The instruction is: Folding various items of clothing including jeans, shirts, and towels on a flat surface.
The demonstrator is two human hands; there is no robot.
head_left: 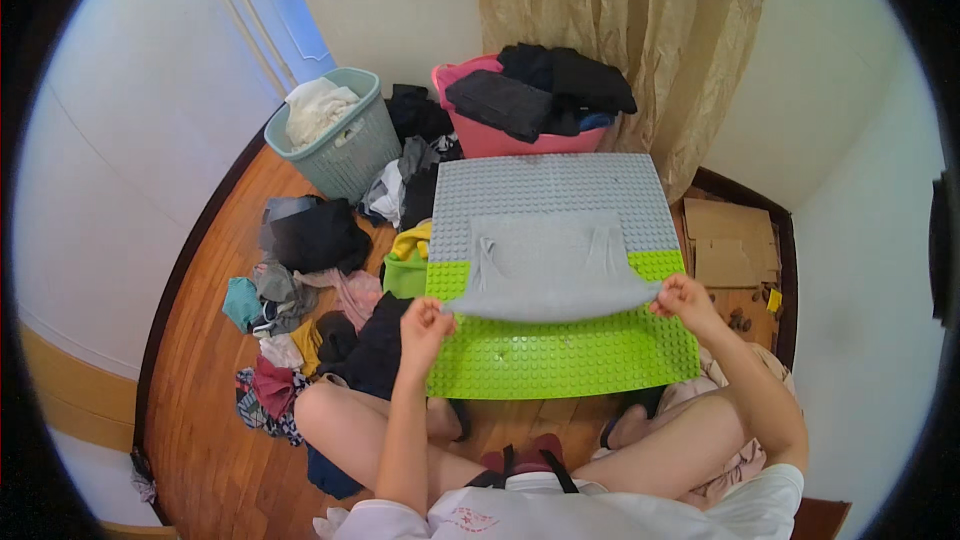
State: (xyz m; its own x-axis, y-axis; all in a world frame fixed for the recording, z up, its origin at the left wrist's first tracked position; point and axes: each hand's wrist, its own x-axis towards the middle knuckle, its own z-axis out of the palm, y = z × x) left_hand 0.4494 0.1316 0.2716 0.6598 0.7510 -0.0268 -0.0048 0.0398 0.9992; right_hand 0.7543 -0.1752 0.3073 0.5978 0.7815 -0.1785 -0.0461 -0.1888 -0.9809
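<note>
A light grey garment [545,265] lies spread over a studded board table [560,365], which is grey at the far side and lime green at the near side. My left hand [427,323] pinches the garment's near left corner. At the near right corner, my right hand [688,302] pinches it the same way. Between my hands the near edge is stretched and raised a little, bulging toward me. The far part of the cloth rests flat on the grey studs, with small creases at both sides. What kind of garment it is, I cannot tell.
Behind the table stands a pink basket [520,140] heaped with dark clothes. A pale green laundry basket [345,155] holds white cloth. Loose clothes [320,235] lie in piles on the wooden floor to the left. Flattened cardboard [735,245] lies at the right, by the wall.
</note>
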